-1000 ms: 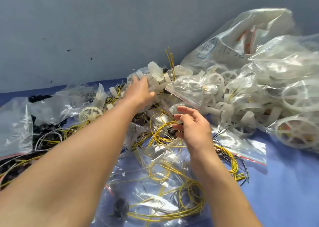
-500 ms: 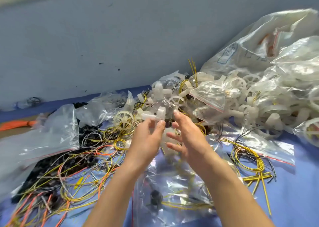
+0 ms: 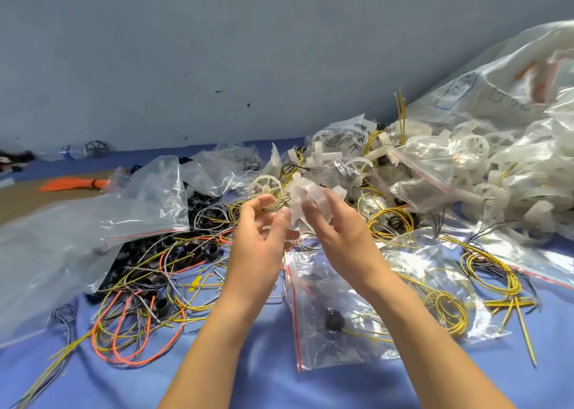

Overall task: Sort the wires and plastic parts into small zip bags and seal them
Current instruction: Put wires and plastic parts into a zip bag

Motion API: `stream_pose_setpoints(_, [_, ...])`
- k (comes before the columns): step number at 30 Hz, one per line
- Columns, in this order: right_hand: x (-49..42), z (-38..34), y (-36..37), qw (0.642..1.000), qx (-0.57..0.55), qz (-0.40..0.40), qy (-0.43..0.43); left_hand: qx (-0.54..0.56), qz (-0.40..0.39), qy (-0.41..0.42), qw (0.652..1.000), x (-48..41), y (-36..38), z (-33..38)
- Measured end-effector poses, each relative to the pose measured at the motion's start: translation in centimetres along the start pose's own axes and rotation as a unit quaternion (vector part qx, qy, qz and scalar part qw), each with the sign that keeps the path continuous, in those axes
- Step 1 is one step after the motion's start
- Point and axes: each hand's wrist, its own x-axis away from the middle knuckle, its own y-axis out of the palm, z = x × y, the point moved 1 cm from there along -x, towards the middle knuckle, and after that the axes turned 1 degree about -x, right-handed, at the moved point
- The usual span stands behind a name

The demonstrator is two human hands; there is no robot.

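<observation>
Both hands are drawing back from the pile. Right hand is gripping white plastic parts; left hand, loosely curled, is touching them.

Bare cloth lying open in front; wires, bags and plastic parts crowding left, right and beyond.

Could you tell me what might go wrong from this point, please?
The white plastic parts, held up by the right hand close to the left hand, could slip into the heap of similar parts behind. The small zip bag below them lies flat, so opening it may need a freed hand. Loose yellow wires beside it could snag.
</observation>
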Motion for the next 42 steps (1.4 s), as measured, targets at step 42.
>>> stream_pose_setpoints(42, [5.6, -0.7, 0.6, 0.920, 0.329, -0.176, 0.117, 0.214, 0.008, -0.331, 0.919, 1.7, -5.5, -2.4])
